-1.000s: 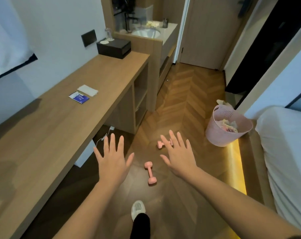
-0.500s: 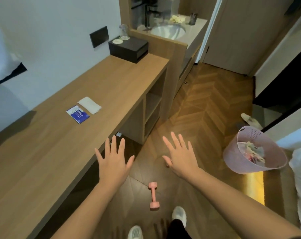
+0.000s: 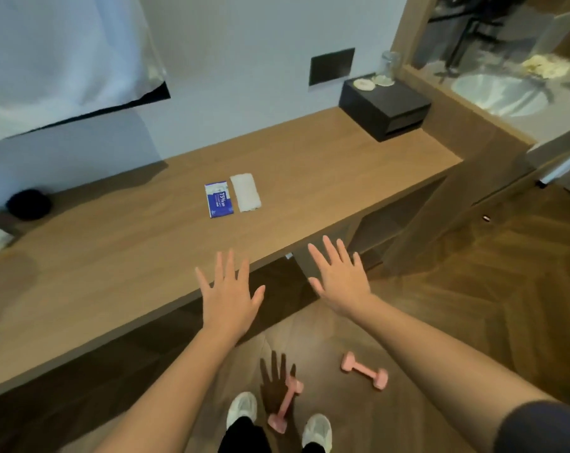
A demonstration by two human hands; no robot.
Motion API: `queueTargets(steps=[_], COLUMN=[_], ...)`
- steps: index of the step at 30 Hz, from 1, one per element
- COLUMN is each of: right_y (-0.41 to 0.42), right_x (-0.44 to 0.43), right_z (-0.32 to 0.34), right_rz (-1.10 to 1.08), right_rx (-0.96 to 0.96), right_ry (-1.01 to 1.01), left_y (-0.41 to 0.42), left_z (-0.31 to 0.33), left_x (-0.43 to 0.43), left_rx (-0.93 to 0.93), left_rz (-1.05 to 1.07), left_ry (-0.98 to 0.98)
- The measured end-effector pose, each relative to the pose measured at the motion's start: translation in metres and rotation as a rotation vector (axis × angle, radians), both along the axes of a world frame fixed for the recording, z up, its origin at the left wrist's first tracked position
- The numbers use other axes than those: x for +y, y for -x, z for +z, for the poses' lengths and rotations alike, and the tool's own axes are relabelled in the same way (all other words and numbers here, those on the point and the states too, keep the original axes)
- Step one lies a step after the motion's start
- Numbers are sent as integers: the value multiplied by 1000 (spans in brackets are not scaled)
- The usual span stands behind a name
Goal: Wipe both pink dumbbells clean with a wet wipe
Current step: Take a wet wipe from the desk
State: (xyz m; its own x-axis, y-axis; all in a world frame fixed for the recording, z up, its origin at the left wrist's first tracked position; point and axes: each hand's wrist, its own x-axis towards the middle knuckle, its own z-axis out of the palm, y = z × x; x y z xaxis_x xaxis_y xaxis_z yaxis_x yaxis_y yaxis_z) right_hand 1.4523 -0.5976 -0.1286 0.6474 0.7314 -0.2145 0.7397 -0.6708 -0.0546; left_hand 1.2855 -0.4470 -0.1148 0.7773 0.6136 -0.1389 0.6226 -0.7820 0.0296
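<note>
On the wooden counter, a blue wipe packet is seen lying just beside a white wet wipe, both untouched. Nearer, the left hand and right hand are held spread and empty. Below, on the floor, both pink dumbbells lie unwiped; nothing is judged done yet.

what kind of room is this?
Likely a hotel room: long built-in wooden desk along the wall, open vanity with sink at its end, herringbone wood floor.
</note>
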Motion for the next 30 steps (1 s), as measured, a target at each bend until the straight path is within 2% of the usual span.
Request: queueTargets(steps=[9, 19, 24, 30], right_y=[-60, -129, -147, -158], right_x=[94, 219, 258, 277], right_z=[-12, -37, -55, -73], right_rz=[81, 79, 187, 202], right_rx=[72, 204, 192, 184], right_ry=[-21, -27, -12, -45], left_y=[-57, -150, -186, -209], left_z=[-19, -49, -68, -89], left_x=[78, 189, 230, 258], left_rx=[80, 31, 22, 6], left_rz=[55, 0, -34, -114], left_ry=[16, 80, 46, 14])
